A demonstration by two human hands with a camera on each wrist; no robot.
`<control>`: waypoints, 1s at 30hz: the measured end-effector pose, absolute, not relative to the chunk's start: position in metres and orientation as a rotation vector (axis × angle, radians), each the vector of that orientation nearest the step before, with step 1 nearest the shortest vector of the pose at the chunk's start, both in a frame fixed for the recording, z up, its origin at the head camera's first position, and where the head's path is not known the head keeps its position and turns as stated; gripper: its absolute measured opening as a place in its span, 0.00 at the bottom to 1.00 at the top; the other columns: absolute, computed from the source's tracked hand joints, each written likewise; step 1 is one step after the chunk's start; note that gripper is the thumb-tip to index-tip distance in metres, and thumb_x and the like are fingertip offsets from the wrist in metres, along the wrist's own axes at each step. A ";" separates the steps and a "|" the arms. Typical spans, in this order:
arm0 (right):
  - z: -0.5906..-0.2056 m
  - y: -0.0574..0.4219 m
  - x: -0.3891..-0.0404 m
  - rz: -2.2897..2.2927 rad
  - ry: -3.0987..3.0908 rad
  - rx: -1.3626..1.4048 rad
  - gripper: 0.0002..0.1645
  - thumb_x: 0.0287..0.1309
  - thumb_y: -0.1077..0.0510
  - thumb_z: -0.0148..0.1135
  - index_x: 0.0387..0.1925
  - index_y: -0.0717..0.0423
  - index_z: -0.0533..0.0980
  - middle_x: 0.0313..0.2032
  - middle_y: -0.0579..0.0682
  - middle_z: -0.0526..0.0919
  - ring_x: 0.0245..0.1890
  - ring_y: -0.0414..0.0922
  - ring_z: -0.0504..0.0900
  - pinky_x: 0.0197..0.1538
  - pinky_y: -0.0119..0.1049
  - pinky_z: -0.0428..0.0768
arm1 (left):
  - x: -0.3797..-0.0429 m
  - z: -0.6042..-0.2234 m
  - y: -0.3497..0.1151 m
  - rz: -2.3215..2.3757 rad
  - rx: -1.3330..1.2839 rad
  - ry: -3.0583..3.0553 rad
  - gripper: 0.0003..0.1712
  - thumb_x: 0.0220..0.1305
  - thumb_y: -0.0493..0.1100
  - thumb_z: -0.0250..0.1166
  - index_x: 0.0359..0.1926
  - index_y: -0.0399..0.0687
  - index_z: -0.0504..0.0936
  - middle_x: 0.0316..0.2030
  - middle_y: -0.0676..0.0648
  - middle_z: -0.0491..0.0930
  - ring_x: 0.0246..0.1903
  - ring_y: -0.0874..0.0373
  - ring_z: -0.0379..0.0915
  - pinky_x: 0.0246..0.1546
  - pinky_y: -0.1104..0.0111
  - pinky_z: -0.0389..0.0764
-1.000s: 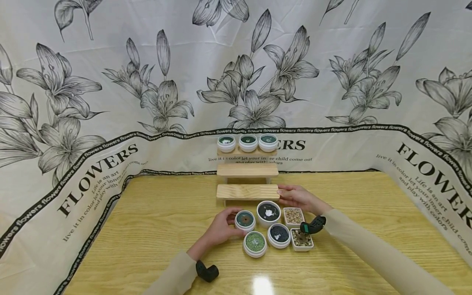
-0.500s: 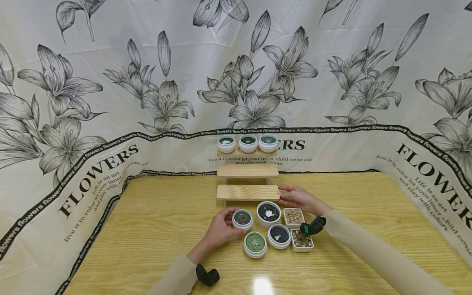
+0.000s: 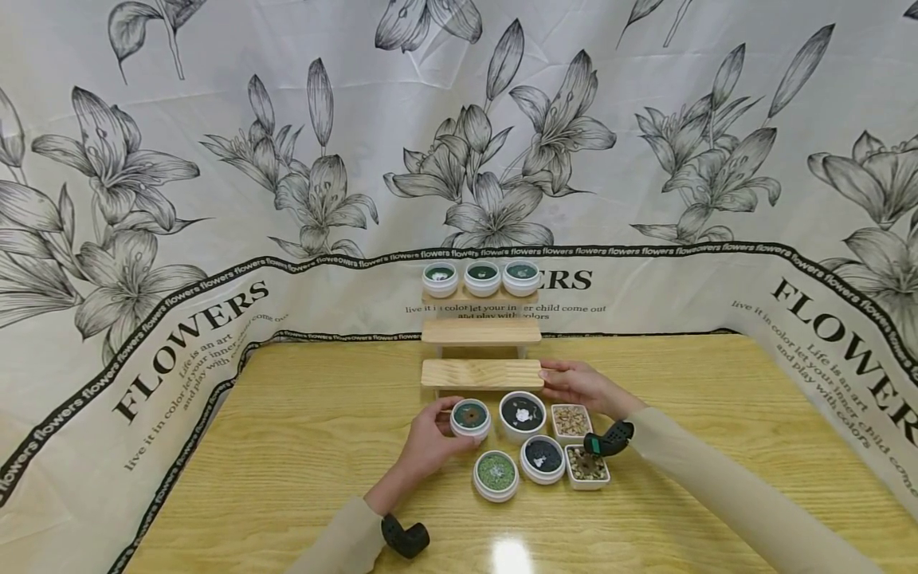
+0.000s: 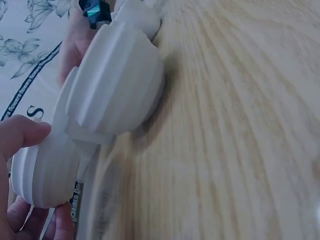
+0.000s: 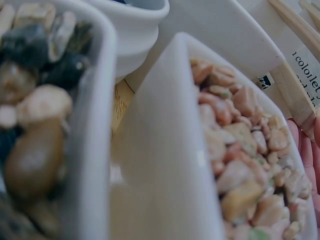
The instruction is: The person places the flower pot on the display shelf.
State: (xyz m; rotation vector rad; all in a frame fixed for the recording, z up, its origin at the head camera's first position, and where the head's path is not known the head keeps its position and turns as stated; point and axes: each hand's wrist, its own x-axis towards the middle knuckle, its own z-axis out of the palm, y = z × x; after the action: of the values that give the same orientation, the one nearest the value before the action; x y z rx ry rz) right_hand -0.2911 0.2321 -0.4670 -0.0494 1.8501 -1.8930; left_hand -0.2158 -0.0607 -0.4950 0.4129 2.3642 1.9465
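My left hand (image 3: 429, 437) grips a small round white pot (image 3: 471, 418) with a dark green top and brown centre, thumb on one side and fingers on the other. In the left wrist view this pot (image 4: 50, 175) hangs above the tabletop. The front board (image 3: 482, 373) of a three-tier wooden stand lies just beyond it. At that board's right end my right hand (image 3: 582, 386) holds the edge, its fingertips partly hidden. A larger white pot (image 3: 522, 414) with a black top stands between the hands.
Nearby stand a green-topped round pot (image 3: 496, 474), a black-topped round pot (image 3: 543, 458) and two square pots of pebbles (image 3: 571, 421), close under the right wrist. Three round pots (image 3: 483, 279) sit on the top tier. A flower-printed cloth (image 3: 344, 295) borders the table (image 3: 323, 422).
The left hand has shifted the green-and-brown pot slightly left, then up and forward toward the stand's front board. The right hand stays on the board's end.
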 end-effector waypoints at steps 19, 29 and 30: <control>-0.465 0.236 -0.299 -1.845 1.885 -0.068 0.40 0.70 0.58 0.51 0.72 0.71 0.45 0.52 0.50 0.77 0.40 0.31 0.81 0.51 0.27 0.81 | -0.231 -0.466 -0.048 1.969 0.504 2.430 0.36 0.44 0.34 0.74 0.57 0.32 0.73 0.51 0.35 0.78 0.49 0.48 0.77 0.50 0.67 0.81; -0.466 0.236 -0.298 -1.890 1.851 -0.101 0.38 0.69 0.62 0.48 0.71 0.74 0.44 0.43 0.43 0.78 0.39 0.31 0.81 0.48 0.24 0.81 | -0.242 -0.450 -0.040 1.987 0.535 2.428 0.36 0.43 0.35 0.76 0.57 0.35 0.74 0.50 0.38 0.78 0.47 0.49 0.77 0.47 0.70 0.81; -0.466 0.236 -0.298 -1.891 1.848 -0.100 0.38 0.69 0.62 0.48 0.71 0.74 0.44 0.43 0.43 0.77 0.39 0.31 0.81 0.48 0.24 0.81 | -0.243 -0.448 -0.038 1.983 0.532 2.433 0.36 0.43 0.35 0.76 0.57 0.36 0.74 0.50 0.39 0.78 0.47 0.50 0.77 0.47 0.71 0.81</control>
State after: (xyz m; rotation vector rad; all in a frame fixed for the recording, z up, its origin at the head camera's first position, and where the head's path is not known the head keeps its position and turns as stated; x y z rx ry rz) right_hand -0.2982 0.2364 -0.4662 -0.1001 1.8480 -1.8914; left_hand -0.2435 -0.0382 -0.4479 0.5318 2.4330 1.9834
